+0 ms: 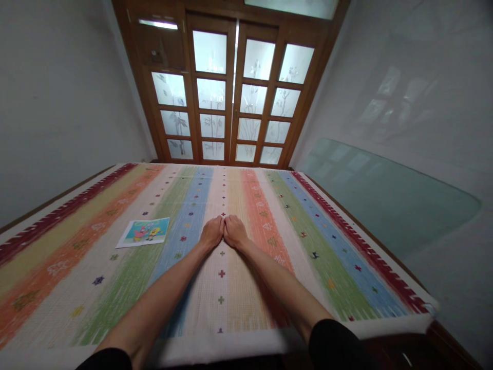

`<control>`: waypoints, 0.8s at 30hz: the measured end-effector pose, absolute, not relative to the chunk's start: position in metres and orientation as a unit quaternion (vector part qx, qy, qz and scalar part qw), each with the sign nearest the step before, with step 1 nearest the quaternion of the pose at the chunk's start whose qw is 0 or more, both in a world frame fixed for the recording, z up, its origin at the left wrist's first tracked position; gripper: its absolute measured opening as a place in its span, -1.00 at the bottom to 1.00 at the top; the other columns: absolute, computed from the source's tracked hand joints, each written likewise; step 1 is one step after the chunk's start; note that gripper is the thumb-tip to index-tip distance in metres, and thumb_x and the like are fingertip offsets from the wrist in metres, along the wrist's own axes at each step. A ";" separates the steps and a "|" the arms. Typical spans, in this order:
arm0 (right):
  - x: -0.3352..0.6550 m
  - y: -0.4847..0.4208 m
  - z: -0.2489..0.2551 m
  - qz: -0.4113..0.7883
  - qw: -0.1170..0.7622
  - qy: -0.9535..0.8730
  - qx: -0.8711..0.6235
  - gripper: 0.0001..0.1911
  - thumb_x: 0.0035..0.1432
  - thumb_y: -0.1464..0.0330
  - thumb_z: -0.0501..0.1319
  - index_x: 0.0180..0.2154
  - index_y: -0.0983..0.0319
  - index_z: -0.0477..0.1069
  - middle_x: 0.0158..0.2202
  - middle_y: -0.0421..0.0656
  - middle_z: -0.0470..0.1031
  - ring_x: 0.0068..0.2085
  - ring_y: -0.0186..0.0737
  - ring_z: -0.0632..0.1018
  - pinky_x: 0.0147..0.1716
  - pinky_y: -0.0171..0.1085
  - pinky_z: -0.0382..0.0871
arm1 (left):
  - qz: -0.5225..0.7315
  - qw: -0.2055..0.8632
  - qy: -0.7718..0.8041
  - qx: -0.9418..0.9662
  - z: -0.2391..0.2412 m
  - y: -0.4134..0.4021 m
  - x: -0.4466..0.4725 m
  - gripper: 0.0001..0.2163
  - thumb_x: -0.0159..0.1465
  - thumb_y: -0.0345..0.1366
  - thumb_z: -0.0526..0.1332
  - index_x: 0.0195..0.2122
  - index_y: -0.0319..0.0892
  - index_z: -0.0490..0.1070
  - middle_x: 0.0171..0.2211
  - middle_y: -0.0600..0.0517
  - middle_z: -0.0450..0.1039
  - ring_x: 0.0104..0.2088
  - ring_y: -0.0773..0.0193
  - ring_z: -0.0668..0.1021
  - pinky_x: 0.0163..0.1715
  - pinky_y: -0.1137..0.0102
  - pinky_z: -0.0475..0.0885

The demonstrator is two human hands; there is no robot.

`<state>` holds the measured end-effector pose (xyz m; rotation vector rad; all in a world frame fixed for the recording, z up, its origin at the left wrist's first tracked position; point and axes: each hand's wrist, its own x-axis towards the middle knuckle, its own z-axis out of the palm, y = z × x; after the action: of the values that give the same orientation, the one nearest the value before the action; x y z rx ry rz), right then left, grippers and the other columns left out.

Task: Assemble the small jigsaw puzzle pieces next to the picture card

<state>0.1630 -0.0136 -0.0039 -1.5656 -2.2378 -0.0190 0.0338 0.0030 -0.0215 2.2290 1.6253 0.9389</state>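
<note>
The woven striped cloth (331,257), with small cross and star figures, lies flat over the bench. At its middle the left hand (211,234) and the right hand (234,232) rest knuckle to knuckle, each grip narrow with fingers curled under. One glossy rectangular card (144,231) lies left of them.

My left arm (165,293) comes in from 7 o'clock and my right arm (277,280) from 5 o'clock. Both are stretched out straight and bare, with black sleeves (335,344) near me. My left hand (211,234) and right hand (234,232) meet at 12 o'clock, curled into loose fists, touching side by side.
</note>
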 end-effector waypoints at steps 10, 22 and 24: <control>0.164 -0.007 -0.003 0.049 0.268 -0.766 -0.582 -0.75 0.48 0.40 0.00 -0.12 0.24 0.45 -0.20 0.02 0.60 -0.19 -0.07 0.59 -0.21 -0.26 0.37 | 0.394 0.160 0.541 0.726 -0.014 0.014 0.040 -0.80 0.48 -0.21 0.00 -0.24 -0.07 0.36 -0.41 -0.02 0.56 -0.36 0.12 0.63 -0.33 0.37 0.39; 0.168 -0.005 -0.004 0.185 0.448 -0.702 -0.522 -0.69 0.46 0.34 -0.08 -0.20 0.21 0.41 -0.20 -0.05 0.54 -0.15 -0.13 0.54 -0.06 -0.23 0.38 | 0.515 0.294 0.474 0.652 -0.002 0.014 0.031 -0.65 0.33 -0.03 0.00 -0.20 -0.14 0.47 -0.25 -0.07 0.59 -0.20 0.09 0.62 -0.12 0.21 0.53; 0.175 -0.005 -0.005 0.217 0.471 -0.681 -0.517 -0.67 0.45 0.30 -0.08 -0.22 0.22 0.43 -0.22 -0.06 0.54 -0.17 -0.14 0.54 -0.07 -0.22 0.40 | 0.518 0.331 0.465 0.637 -0.002 0.016 0.028 -0.53 0.35 0.08 -0.07 -0.18 -0.17 0.47 -0.28 -0.09 0.60 -0.26 0.10 0.64 -0.18 0.21 0.57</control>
<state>0.1751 -0.0049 -0.0046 -1.2669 -1.6679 0.5318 0.0281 0.0164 -0.0025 1.6658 1.2164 1.3549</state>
